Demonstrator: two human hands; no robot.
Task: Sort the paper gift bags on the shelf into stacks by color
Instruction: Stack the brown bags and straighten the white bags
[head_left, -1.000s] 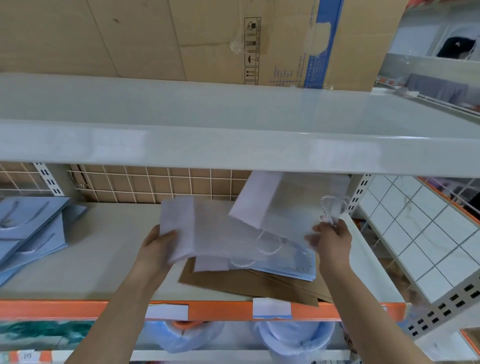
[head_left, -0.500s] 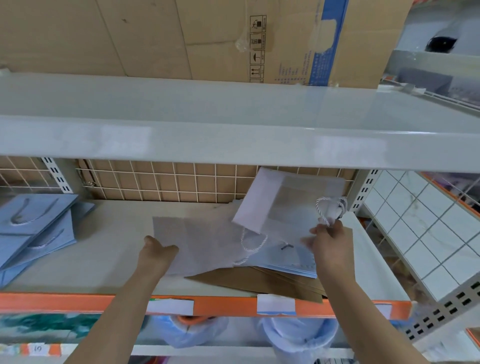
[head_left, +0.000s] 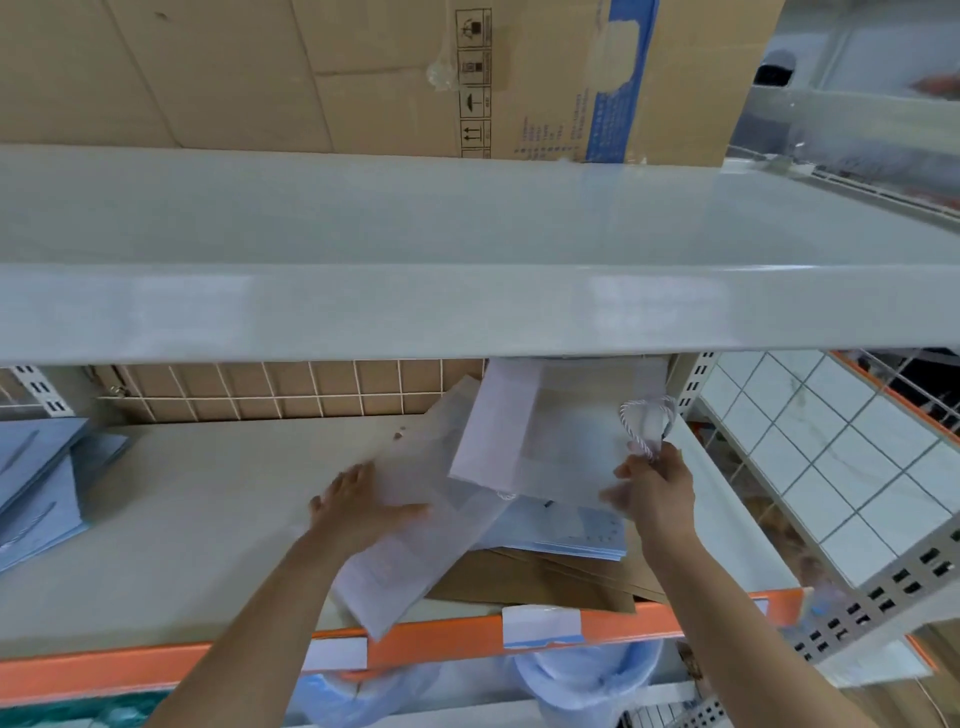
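Observation:
My right hand (head_left: 655, 493) pinches the twisted cord handle of a white paper bag (head_left: 540, 441) and holds it tilted above the pile. My left hand (head_left: 358, 506) lies flat with spread fingers on another white bag (head_left: 415, 545), which is blurred and slants down toward the shelf's orange front edge. Under them lie light blue bags (head_left: 566, 535) and brown kraft bags (head_left: 545, 582). A stack of blue bags (head_left: 36, 483) sits at the far left of the shelf (head_left: 197, 509).
The white upper shelf (head_left: 467, 306) hangs low over the work area, with a cardboard box (head_left: 363, 73) on it. A wire grid (head_left: 270, 389) backs the lower shelf. White-wrapped rolls (head_left: 587, 675) stand below. A tiled floor shows on the right.
My left hand has slid the lower white bag to the right and turned it, so its corner now overhangs the orange edge. My right hand still holds the upper white bag by its cord.

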